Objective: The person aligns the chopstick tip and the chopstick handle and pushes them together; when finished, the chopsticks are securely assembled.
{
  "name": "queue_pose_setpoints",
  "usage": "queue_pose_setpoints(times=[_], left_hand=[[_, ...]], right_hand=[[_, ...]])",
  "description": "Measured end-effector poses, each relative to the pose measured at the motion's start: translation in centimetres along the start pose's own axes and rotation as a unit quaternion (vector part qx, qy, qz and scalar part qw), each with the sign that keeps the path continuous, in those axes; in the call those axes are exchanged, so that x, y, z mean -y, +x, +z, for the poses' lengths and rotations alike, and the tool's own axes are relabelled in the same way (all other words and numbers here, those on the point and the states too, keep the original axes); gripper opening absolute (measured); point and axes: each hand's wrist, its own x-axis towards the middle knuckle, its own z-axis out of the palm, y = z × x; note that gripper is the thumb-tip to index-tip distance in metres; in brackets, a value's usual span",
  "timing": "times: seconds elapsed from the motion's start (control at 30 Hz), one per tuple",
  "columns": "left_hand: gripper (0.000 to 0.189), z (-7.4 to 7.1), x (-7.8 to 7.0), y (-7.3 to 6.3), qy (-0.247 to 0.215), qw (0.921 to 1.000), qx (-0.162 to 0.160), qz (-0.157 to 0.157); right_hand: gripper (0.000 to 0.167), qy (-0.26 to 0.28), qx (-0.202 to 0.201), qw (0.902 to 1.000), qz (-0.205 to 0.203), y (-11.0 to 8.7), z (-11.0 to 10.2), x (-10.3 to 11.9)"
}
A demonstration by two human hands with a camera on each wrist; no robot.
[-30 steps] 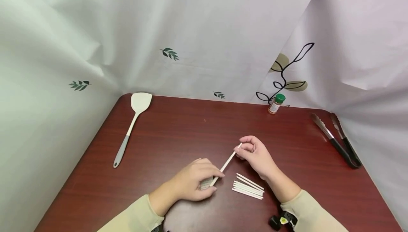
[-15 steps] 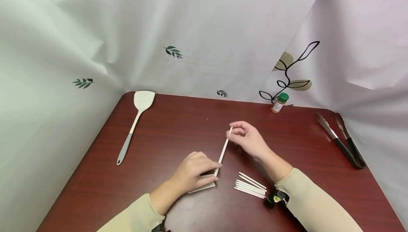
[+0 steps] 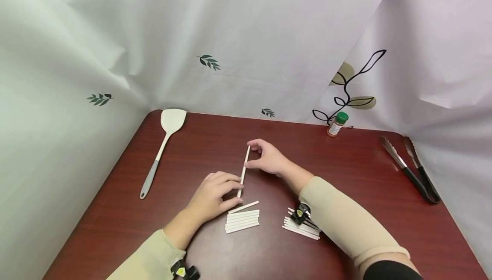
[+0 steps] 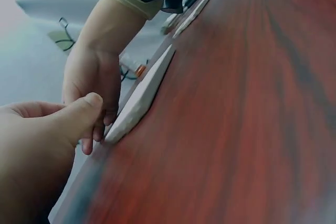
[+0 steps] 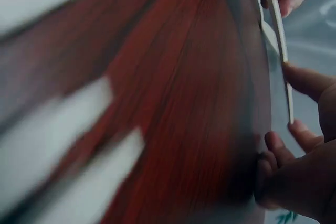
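Note:
A thin white stick (image 3: 244, 171) is held between my two hands above the table, pointing away from me. Its near end is pinched between the thumb and fingers of my left hand (image 3: 215, 196). At the far end, the thumb and fingertips of my right hand (image 3: 269, 159) hold it; the right wrist view also shows this stick (image 5: 280, 35). Just below my left hand, a row of white sticks (image 3: 243, 221) lies side by side, with a single stick (image 3: 243, 207) slightly askew above it. Another group of sticks (image 3: 301, 230) lies under my right forearm, partly hidden by the wrist camera.
A white spatula with a grey handle (image 3: 157, 156) lies at the left. Toward the back right stands a green-capped spice bottle (image 3: 337, 124). Black-handled metal tongs (image 3: 413, 169) lie spread at the right edge. A pale curtain (image 3: 246, 49) rises behind the table (image 3: 203, 139).
Both hands have moved left and farther away with the stick, which points more directly away from me. The row of sticks formerly covered by my left hand is now visible.

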Motion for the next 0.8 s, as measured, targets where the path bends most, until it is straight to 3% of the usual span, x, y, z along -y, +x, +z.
queue_pose_setpoints(times=[0.23,0.5,0.8], left_hand=[[0.031,-0.6,0.9,-1.0,0.018,0.9997,0.006,-0.016],[0.026,-1.0,2.0,-1.0,0.028,0.9995,-0.009,0.006],[0.02,-1.6,3.1,-1.1,0.007,0.9999,-0.011,-0.01]], right_hand=[[0.066,-0.094,0.0,0.995,0.033,2.7,2.0,1.3],[0.062,-0.12,0.026,0.9907,0.06,5.2,2.7,2.3],[0.063,-0.214,0.027,0.9737,0.072,7.1,3.4,3.4]])
